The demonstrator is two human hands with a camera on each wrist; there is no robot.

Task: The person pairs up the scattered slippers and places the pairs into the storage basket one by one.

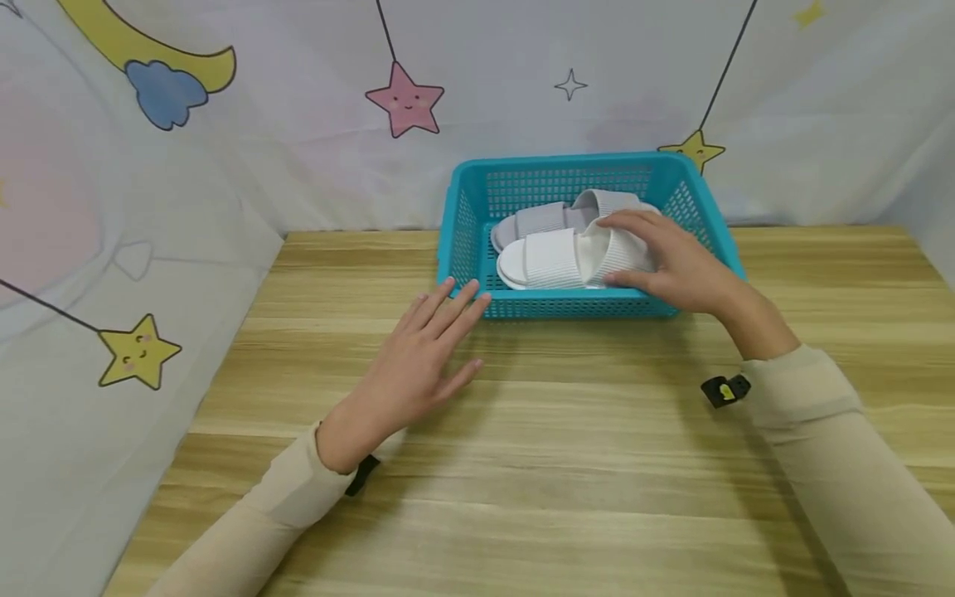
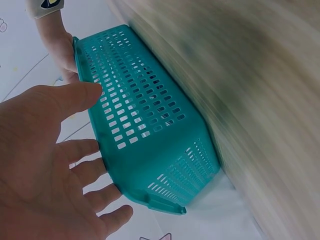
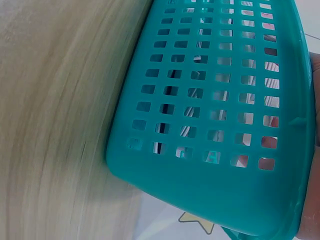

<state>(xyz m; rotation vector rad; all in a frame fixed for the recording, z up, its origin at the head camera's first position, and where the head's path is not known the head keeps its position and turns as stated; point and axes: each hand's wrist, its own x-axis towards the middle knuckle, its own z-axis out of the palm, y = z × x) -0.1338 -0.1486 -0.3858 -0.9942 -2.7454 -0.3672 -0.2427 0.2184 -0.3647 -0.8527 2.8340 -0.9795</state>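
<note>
On the wooden table [image 1: 597,464], against the rear backdrop, stands the teal basket [image 1: 567,308], its long axis running left to right. Open tabletop lies in front of it and to both sides; behind, the backdrop closes off all room. Inside lie a grey slipper [image 1: 533,220] at the back and a white slipper [image 1: 548,259] in front, both lengthwise along the basket. The right hand [image 1: 671,261] reaches over the near rim, fingers and thumb curled around the white slipper's strap. The left hand [image 1: 421,352] is spread flat, holding nothing, fingertips just beside the basket's near left corner.
</note>
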